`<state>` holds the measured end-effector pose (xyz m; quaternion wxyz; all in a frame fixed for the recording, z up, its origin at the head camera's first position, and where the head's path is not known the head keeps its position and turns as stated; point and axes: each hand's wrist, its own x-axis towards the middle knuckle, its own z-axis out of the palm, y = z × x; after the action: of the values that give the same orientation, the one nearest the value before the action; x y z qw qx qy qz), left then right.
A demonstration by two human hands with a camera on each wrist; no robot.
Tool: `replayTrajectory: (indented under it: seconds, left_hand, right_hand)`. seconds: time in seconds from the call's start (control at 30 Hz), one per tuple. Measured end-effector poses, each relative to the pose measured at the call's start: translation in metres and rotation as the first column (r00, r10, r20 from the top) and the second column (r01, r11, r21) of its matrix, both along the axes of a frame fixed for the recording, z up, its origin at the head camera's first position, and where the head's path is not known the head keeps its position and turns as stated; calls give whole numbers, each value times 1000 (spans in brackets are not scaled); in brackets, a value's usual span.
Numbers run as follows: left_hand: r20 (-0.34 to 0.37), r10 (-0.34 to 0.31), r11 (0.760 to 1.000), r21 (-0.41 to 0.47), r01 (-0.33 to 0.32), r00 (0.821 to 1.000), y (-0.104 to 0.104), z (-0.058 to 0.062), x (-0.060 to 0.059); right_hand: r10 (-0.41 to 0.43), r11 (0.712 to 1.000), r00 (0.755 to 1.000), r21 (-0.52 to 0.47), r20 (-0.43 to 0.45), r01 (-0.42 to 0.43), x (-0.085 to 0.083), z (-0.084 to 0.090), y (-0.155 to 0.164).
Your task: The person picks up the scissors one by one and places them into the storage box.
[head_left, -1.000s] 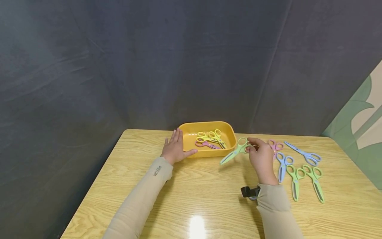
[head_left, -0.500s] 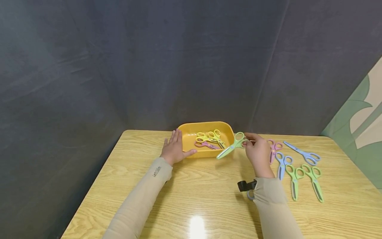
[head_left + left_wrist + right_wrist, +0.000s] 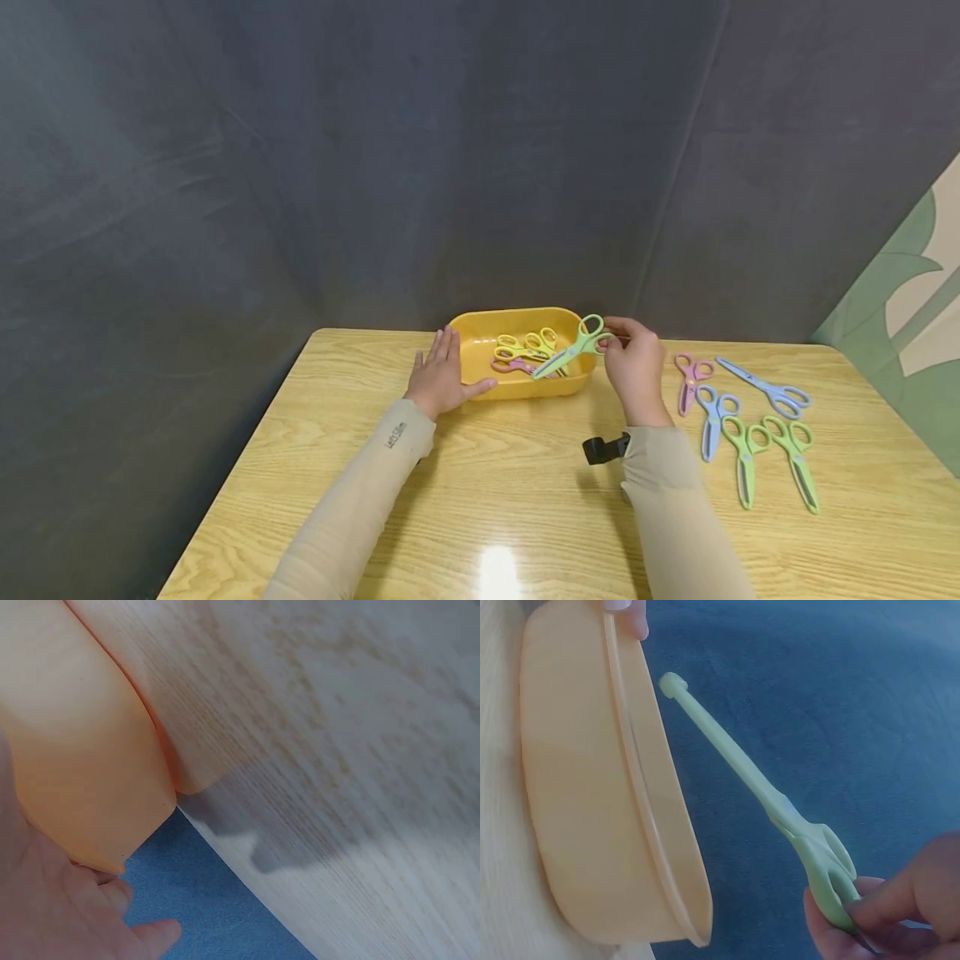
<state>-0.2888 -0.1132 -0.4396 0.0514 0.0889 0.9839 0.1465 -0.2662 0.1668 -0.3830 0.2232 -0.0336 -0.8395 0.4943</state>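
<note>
My right hand (image 3: 633,367) pinches a pair of green scissors (image 3: 568,355) by one finger loop. In the head view the blades slant down to the left over the yellow tub (image 3: 517,389); the right wrist view shows these scissors (image 3: 739,761) above the tub's rim (image 3: 641,776). My left hand (image 3: 437,375) lies with straight fingers along the tub's left end, thumb at the front rim. Inside the tub rest two pairs of yellow scissors (image 3: 510,347) and a pink pair (image 3: 513,365), partly covered by the green blades in the head view.
On the wooden table (image 3: 480,483), right of my right hand, lie pink scissors (image 3: 688,385), two blue pairs (image 3: 765,387) and two green pairs (image 3: 744,458). A dark cloth (image 3: 480,167) hangs behind the table's back edge. A black wrist camera (image 3: 603,450) sits at my right cuff.
My right hand has lifted and moved left with the green scissors, from the tub's front right corner to over the tub. My left hand has stayed at the tub's left end.
</note>
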Motion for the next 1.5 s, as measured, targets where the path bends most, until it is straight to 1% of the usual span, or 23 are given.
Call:
replayTrajectory:
  seconds: [0.17, 0.27, 0.4, 0.7, 0.83, 0.93, 1.03, 1.23, 1.5]
  left_hand:
    - [-5, 1, 1000, 1, -1, 1000, 1, 2, 1]
    - [4, -2, 1000, 5, 2, 1000, 2, 4, 1]
    - [10, 0, 1000, 5, 0, 1000, 2, 6, 3]
    - [3, 1, 1000, -8, 0, 1000, 1, 2, 1]
    - [5, 2, 1000, -5, -2, 1000, 1, 2, 0]
    - [7, 1, 1000, -5, -1, 1000, 1, 3, 1]
    - [5, -1, 1000, -6, 1, 1000, 1, 5, 2]
    - [9, 0, 1000, -5, 0, 1000, 2, 6, 2]
    - [33, 5, 1000, -12, -5, 999, 2, 5, 0]
  right_hand:
    - [12, 1000, 1000, -29, 9, -11, -10, 0, -4]
    - [13, 1000, 1000, -28, 20, -12, -15, -4, -5]
    - [29, 1000, 998, -11, 58, -29, -20, -11, -9]
    - [93, 996, 989, -21, 112, -91, -26, -16, -24]
    - [103, 994, 987, 22, 123, -107, -28, -19, -31]
    - [99, 992, 988, 70, 116, -108, -29, -23, -36]
    - [100, 989, 988, 95, 114, -111, -30, -26, -40]
    - [127, 982, 985, 123, 121, -142, -31, -32, -43]
    - [163, 975, 976, 129, 143, -182, -32, -39, -43]
